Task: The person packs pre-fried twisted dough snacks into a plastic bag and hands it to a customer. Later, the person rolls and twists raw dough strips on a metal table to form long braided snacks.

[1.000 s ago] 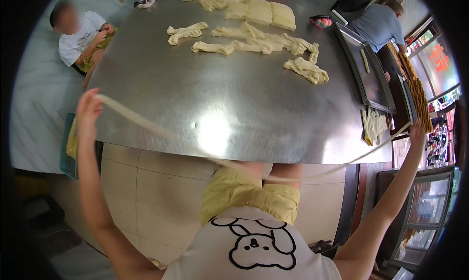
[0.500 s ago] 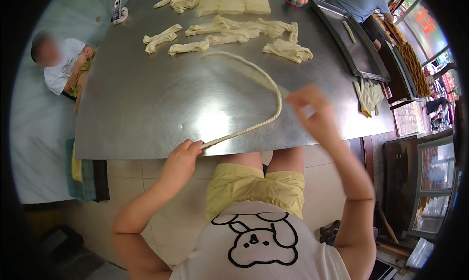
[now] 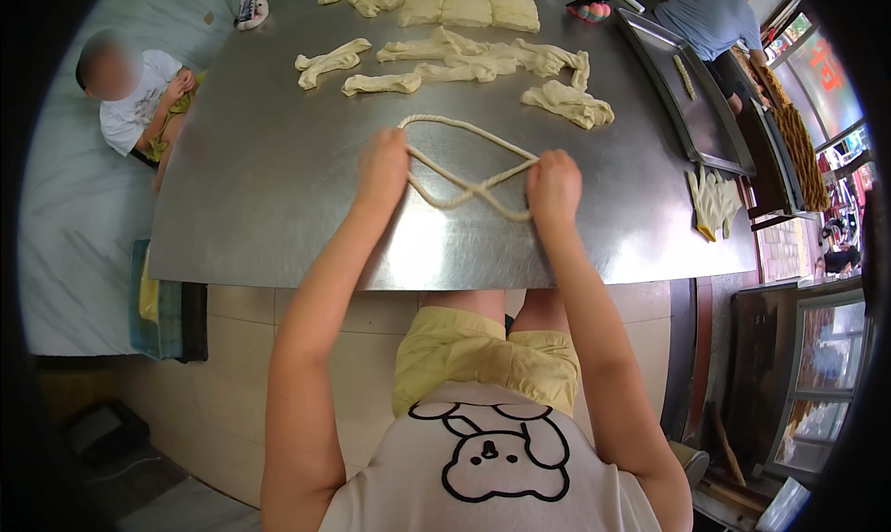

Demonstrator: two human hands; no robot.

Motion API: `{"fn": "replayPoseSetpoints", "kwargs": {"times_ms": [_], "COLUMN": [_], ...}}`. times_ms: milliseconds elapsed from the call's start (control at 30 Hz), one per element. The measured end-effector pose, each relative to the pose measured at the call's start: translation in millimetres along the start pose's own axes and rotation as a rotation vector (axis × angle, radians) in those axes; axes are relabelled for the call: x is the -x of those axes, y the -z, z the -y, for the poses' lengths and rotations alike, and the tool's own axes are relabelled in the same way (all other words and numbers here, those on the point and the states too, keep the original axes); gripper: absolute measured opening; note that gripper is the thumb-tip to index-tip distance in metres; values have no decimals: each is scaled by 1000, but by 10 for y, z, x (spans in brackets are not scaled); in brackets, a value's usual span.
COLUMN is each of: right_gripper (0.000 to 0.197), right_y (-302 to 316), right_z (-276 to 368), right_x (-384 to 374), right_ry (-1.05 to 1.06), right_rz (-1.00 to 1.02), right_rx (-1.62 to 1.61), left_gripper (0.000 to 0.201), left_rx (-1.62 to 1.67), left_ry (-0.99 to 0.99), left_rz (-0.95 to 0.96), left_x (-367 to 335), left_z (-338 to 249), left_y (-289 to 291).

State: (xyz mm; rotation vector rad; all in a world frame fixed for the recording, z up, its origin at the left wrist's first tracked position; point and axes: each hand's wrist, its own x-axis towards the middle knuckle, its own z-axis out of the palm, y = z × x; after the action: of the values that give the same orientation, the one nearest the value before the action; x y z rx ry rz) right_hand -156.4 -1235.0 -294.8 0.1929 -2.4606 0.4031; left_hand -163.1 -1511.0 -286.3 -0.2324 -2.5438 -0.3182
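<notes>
A long twisted dough rope (image 3: 474, 187) is stretched in crossing loops between my two hands, over the metal table (image 3: 278, 198). My left hand (image 3: 382, 168) is closed on its left bends, slightly blurred. On the right side, my right hand (image 3: 555, 187) grips the other bends, its fingers curled and partly hidden. The strands cross near the middle, nearer my right hand. Beyond the rope lie loose dough strips (image 3: 483, 61), a short dough piece (image 3: 568, 103) and a thick scored dough slab (image 3: 469, 5).
A metal tray (image 3: 664, 77) holding one short twisted dough stick (image 3: 684, 76) sits at the right edge. White gloves (image 3: 713, 203) lie below it. One person (image 3: 139, 87) sits at the left; another person (image 3: 710, 17) is at the far right beside heaped brown twists (image 3: 800, 156).
The single long curve of rope has been gathered into crossing loops. My left hand moved up from the table's near edge, and my right hand closed on the rope.
</notes>
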Motion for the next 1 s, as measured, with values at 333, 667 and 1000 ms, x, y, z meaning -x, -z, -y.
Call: {"fn": "replayPoseSetpoints", "kwargs": {"times_ms": [333, 667, 1000], "right_gripper": [15, 31, 54], "right_y": [304, 659, 701], "right_z": [-328, -483, -135], "right_x": [26, -24, 560], "right_ry": [-281, 374, 531], "right_rz": [-20, 117, 523], "right_rx": [-306, -130, 194], "left_gripper": [14, 21, 19], "left_rx": [169, 1069, 844], "left_ry": [192, 718, 663], "left_rz": [-73, 51, 77], "left_x": [35, 70, 161], "left_z": [554, 1325, 1440], "left_y": [155, 373, 243]}}
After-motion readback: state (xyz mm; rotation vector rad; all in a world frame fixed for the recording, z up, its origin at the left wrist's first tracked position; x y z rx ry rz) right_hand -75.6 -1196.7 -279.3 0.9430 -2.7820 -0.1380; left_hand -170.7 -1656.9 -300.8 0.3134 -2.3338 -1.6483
